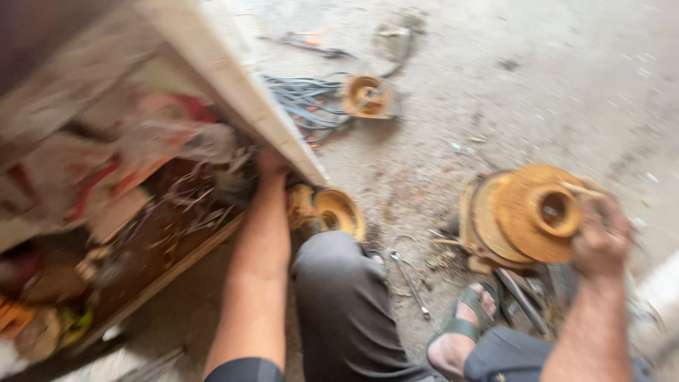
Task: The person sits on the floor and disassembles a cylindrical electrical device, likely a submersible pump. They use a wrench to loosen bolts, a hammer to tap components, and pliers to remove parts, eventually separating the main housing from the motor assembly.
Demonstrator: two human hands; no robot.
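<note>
The picture is motion-blurred. My left hand [272,164] reaches into a cluttered wooden shelf unit [233,92] among wires and scraps; its fingers are hidden in the clutter. My right hand [601,233] rests on the right edge of a large orange-yellow round pump housing [527,212] that stands on the concrete floor, fingers curled on its rim. A second orange round part [332,211] lies by my knee under the shelf's corner.
A third orange housing [366,95] with blue-grey cables [304,102] lies farther off on the floor. A spanner [410,279] and metal tools [523,301] lie near my sandalled foot [463,329]. My dark-trousered knee [339,297] is between my arms.
</note>
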